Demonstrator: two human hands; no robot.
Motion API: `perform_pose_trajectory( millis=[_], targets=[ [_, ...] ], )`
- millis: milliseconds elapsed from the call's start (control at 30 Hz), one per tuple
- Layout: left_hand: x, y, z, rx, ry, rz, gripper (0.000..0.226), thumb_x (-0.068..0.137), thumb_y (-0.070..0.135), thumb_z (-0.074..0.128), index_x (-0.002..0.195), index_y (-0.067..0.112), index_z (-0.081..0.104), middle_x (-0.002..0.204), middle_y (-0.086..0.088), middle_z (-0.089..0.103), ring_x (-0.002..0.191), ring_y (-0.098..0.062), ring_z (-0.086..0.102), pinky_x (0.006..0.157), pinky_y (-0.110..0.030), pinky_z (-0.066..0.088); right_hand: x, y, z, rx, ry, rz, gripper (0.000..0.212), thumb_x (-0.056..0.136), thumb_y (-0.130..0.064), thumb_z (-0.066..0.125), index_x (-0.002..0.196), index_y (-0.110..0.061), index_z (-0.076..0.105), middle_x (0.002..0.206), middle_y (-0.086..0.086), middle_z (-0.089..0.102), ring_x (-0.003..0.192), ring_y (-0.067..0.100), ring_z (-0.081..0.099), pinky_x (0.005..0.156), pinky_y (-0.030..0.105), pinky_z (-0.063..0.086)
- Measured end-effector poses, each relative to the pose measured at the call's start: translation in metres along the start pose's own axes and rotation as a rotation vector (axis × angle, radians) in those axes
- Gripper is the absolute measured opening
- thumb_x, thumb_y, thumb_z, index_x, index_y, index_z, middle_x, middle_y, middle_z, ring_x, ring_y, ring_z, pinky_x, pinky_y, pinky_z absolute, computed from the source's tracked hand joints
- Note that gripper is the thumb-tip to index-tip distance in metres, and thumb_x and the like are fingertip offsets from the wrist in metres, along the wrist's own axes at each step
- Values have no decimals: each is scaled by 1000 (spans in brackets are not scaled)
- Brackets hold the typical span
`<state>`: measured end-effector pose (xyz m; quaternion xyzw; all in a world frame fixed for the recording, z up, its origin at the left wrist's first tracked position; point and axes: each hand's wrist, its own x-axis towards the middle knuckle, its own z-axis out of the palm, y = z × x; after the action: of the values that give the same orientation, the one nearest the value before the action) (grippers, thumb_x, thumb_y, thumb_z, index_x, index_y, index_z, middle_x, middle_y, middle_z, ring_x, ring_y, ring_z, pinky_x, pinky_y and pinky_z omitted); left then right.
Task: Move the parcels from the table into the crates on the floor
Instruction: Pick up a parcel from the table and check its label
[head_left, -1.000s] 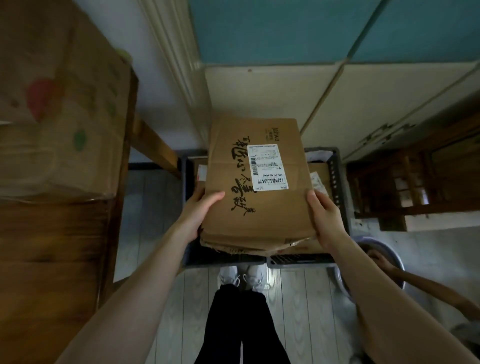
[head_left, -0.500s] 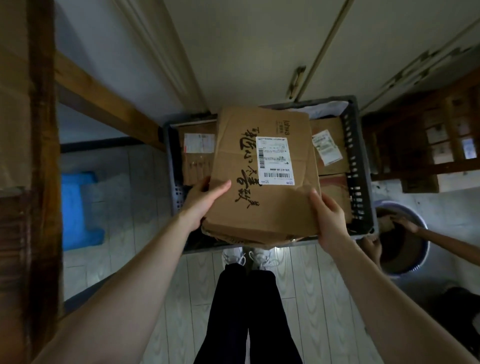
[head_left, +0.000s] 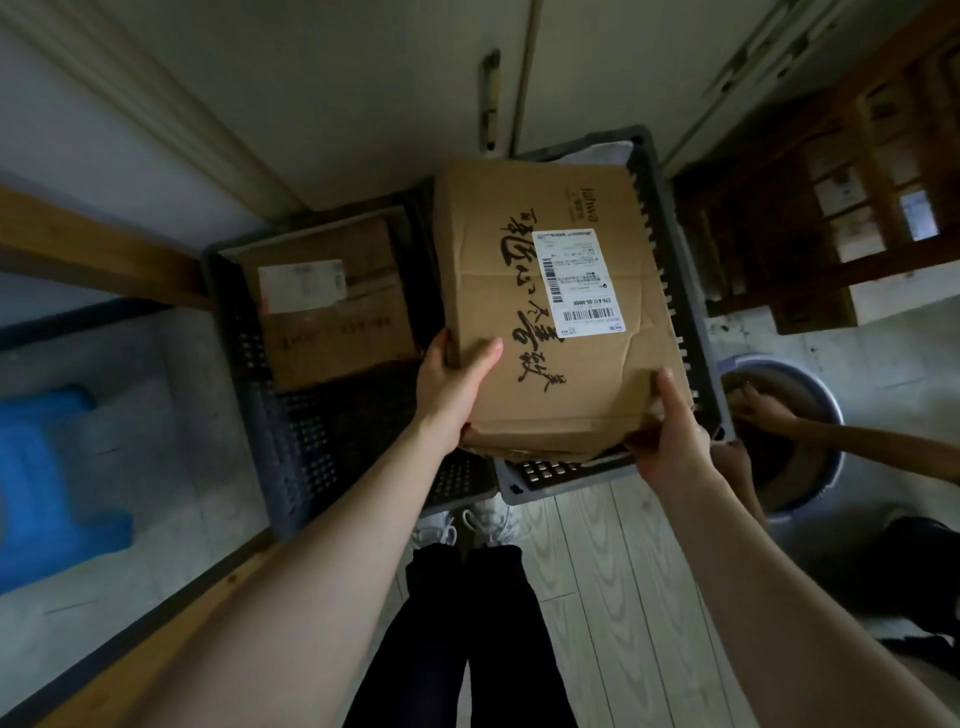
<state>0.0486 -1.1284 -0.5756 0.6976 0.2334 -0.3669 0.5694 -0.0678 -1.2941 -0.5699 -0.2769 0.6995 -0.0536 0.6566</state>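
Note:
A brown cardboard parcel (head_left: 524, 364) with black brush writing and a white shipping label hangs over the right dark plastic crate (head_left: 675, 291) on the floor. My left hand (head_left: 452, 384) grips its near left edge, thumb on top. My right hand (head_left: 670, 426) holds its near right corner from the side and below. The left crate (head_left: 270, 405) beside it holds a smaller labelled parcel (head_left: 332, 306) at its far end. The parcel I carry hides most of the right crate's inside.
A wooden table edge (head_left: 156, 644) runs along the lower left, with a blue stool (head_left: 47, 483) beneath. Another person's hands reach into a round basin (head_left: 810, 395) at the right. A wooden shelf (head_left: 852, 208) stands at the far right. My shoes (head_left: 462, 525) touch the crates' front.
The view has tilted further down and the crates have come closer. The parcel has moved lower and to the right, over the right crate. Both hands keep their hold.

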Motion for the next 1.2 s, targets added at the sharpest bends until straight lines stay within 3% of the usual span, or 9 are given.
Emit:
perform_pose_trajectory(
  millis=[67,233,433,600,733,800,900,1033,1200],
  targets=[
    [8,-9,17,-5,-2,11,74,81,34,73,144,21,36,127,1,54,112,-17,54,91,-32,47,20,-1,-2,48,-11,35,62,78,-44,72,124,-14,42,125,11,55,109,28,57,95,46,50],
    [26,-30,58,-25,-28,43,64,86,30,67,142,23,37,120,4,53,101,-11,53,70,-16,46,64,3,-5,67,-31,103,82,70,-56,73,135,-21,39,127,9,53,113,32,53,94,55,47],
    [59,-59,87,-1,-33,22,69,88,37,64,146,23,32,136,-5,50,112,-20,55,85,-29,50,104,7,-11,127,-13,42,43,79,-45,71,105,-17,53,122,8,59,107,26,59,96,45,49],
    [89,-80,101,137,-125,-57,78,87,45,62,150,25,21,147,-6,39,127,-25,46,100,-36,44,134,21,-15,24,-13,40,67,81,-47,68,136,-19,44,125,7,57,109,29,56,95,50,48],
    [107,-84,102,229,-155,-119,89,87,46,61,152,24,4,157,-4,19,140,-28,29,109,-44,31,148,32,-15,57,-21,53,57,89,-35,62,140,-22,41,127,10,57,95,25,60,70,41,50],
    [116,-85,102,250,-172,-130,93,86,46,63,152,26,0,158,-4,16,141,-29,26,111,-48,28,155,37,-15,96,-21,56,57,92,-30,60,143,-19,37,130,12,56,90,23,60,70,40,48],
    [123,-83,103,286,-166,-139,92,88,41,63,152,25,0,157,-5,19,140,-29,28,110,-47,29,162,39,-14,94,-4,50,57,93,-30,59,143,-17,37,132,11,54,98,25,59,81,42,47],
    [127,-82,103,350,-105,-84,73,96,23,53,152,27,7,155,-4,25,137,-27,34,109,-45,35,168,38,-13,53,27,59,48,94,-34,56,137,-16,45,125,12,58,101,27,61,69,39,50],
    [132,-69,96,354,-44,-40,64,99,9,45,152,27,13,155,-4,26,138,-26,34,110,-45,35,166,41,-10,-5,41,69,40,93,-38,57,118,-7,52,112,14,61,94,28,63,77,42,51]
  ],
)
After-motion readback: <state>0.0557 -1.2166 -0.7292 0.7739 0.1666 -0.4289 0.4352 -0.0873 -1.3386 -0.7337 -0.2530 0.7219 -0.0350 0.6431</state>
